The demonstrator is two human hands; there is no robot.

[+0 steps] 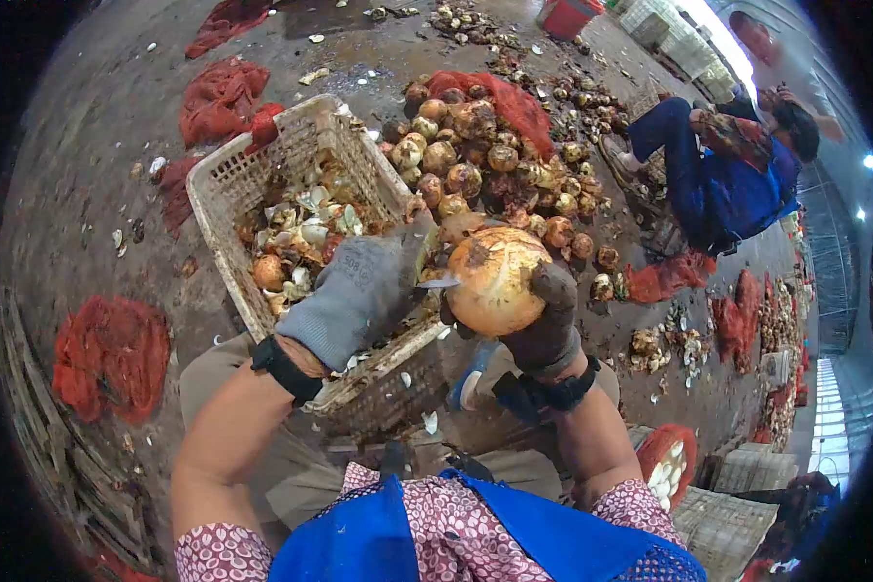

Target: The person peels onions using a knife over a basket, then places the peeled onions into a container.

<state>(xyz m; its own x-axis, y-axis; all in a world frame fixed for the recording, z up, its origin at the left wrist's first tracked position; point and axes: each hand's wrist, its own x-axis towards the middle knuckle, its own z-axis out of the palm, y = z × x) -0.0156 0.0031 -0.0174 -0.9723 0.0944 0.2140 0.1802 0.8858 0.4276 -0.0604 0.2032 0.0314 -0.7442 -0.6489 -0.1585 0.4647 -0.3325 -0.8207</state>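
My left hand (pixel 354 286), in a grey work glove, is closed around a knife, its handle hidden in the fist. The short knife blade (pixel 439 283) points right and meets the left side of a large yellow-brown onion (pixel 495 281). My right hand (pixel 551 325), in a dark soiled glove, grips that onion from the right and below. Under my left hand stands a dirty white plastic crate (pixel 231 254), tilted in view. Inside it lie onion scraps (pixel 310 233), pale peel pieces and brown skins.
Beyond the crate is a big heap of onions (pixel 466 179) with red mesh (pixel 514 116) on it. Red net bags (pixel 112 354) lie around the floor. At the right a co-worker (pixel 737 175) in blue sits low. A red-rimmed container of peeled onions (pixel 667 466) stands near my right elbow.
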